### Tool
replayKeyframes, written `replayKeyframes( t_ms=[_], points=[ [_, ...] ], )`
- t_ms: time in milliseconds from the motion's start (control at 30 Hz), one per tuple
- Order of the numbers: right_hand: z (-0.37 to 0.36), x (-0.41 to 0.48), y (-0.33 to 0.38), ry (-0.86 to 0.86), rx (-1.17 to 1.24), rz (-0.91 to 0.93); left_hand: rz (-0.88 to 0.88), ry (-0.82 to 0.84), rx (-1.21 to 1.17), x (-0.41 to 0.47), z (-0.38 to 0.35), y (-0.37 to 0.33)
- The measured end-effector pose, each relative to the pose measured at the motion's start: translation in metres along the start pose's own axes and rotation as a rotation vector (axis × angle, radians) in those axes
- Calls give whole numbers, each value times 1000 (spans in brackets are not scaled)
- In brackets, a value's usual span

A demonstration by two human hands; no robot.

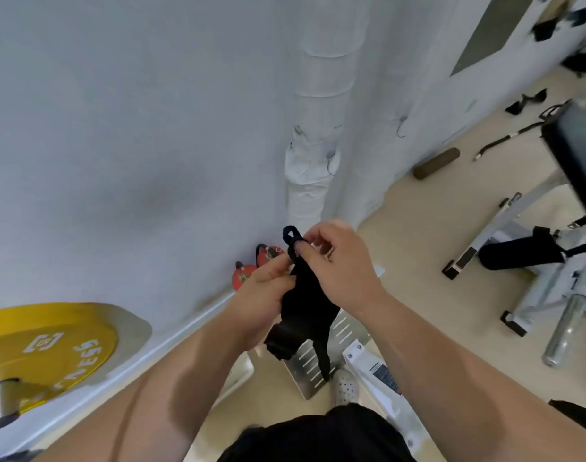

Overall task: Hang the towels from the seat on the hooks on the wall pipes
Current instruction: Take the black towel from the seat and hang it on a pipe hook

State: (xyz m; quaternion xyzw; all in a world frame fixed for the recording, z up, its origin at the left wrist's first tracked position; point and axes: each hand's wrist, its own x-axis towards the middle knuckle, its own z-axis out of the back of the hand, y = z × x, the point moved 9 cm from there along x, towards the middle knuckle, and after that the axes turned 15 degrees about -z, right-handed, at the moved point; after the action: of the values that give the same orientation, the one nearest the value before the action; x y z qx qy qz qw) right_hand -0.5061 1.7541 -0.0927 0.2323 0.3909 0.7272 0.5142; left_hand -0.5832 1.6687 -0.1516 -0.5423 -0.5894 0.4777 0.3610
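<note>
Pale grey wall [118,128] fills most of the view of this gym, and two wrapped pipes [321,95] run down it side by side. A thin wire hook [401,126] hangs on the right-hand pipe, and another hook [331,163] sits lower on the left one.

In front of the pipes, both hands hold a black towel [305,301] in the air. The left hand [268,295] grips the bunched body of the cloth. The right hand [341,261] pinches the towel's small loop [291,234] between thumb and fingers, and the loop stands up below the lower hook, apart from it.

Two red kettlebells [243,275] stand at the foot of the wall just behind the hands. A slotted metal plate [321,355] lies on the beige floor [418,228] under the dangling towel. A yellow weight plate [51,348] sits on a bar at the lower left. To the right stand a white machine frame [534,261] and a brown foam roller [436,163] near the wall. More dark cloths [558,25] hang high at the far right.
</note>
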Motion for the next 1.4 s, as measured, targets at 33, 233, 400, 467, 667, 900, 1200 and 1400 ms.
replayKeyframes(
  t_ms=[33,233,400,467,667,900,1200,1400],
  points=[
    [2,10,-4,9,14,3,11,-23,7,9,0,3],
    [26,69,-29,84,177,-40,-1,-218,33,63,-18,8],
    [44,116,-55,154,301,-78,17,-374,-108,104,-41,12],
    [47,133,-70,214,347,-64,3,-438,-13,124,-45,9],
    [51,173,-109,235,345,-75,-4,-549,191,169,-44,15],
    [41,223,-152,306,232,-183,83,-473,194,225,-43,52],
    [15,285,-171,237,17,-140,159,-482,314,280,-6,82],
    [5,322,-169,188,-22,-193,155,-602,402,308,14,83]
  ],
)
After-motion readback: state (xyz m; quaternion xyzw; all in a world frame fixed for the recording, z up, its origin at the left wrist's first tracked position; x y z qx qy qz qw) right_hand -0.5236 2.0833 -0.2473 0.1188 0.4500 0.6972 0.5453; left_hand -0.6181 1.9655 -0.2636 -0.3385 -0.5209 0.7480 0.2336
